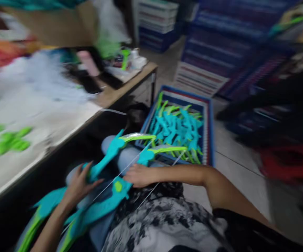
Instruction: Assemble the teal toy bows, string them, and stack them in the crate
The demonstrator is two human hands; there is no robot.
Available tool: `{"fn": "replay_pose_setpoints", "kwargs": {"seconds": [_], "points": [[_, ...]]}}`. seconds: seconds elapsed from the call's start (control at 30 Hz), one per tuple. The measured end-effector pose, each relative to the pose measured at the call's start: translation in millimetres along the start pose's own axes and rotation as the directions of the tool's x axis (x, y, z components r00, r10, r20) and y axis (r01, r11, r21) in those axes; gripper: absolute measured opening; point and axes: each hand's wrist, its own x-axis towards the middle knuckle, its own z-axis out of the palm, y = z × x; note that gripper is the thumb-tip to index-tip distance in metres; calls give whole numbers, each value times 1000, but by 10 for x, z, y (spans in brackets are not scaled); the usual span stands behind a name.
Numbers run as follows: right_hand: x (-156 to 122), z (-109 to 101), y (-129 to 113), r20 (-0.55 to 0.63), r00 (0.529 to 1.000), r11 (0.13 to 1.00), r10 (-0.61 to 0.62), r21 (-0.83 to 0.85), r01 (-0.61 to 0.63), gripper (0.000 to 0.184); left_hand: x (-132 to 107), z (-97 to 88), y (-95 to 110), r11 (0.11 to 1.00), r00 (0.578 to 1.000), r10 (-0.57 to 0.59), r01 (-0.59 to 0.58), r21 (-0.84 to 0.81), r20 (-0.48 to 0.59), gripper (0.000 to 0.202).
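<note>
Two turquoise toy bows with lime-green tips and white strings lie across my lap. My right hand (141,175) is closed around the middle of the nearer toy bow (101,210), which has a green patch on its body. Over the middle of the farther toy bow (109,154) rests my left hand (79,187), its fingers and thumb spread apart against it. The palm side of my left hand is hidden, and the picture is blurred.
A blue crate (212,129) full of similar toy bows stands on the floor ahead. To the left, a table (70,119) carries green pieces (12,140) and a pink object (88,63). Stacked blue crates (214,45) stand behind, and a red object (290,162) is at right.
</note>
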Motion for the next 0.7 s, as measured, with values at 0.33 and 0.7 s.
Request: {"fn": "replay_pose_setpoints", "kwargs": {"seconds": [0.33,0.7], "points": [[23,117,20,39,999,996,31,79,-34,48,-268,-156,-346,740,972,-235,196,-644,26,76],[136,-12,117,-8,997,990,-80,118,80,32,-552,99,-288,972,971,-213,199,-126,-106,77]]}}
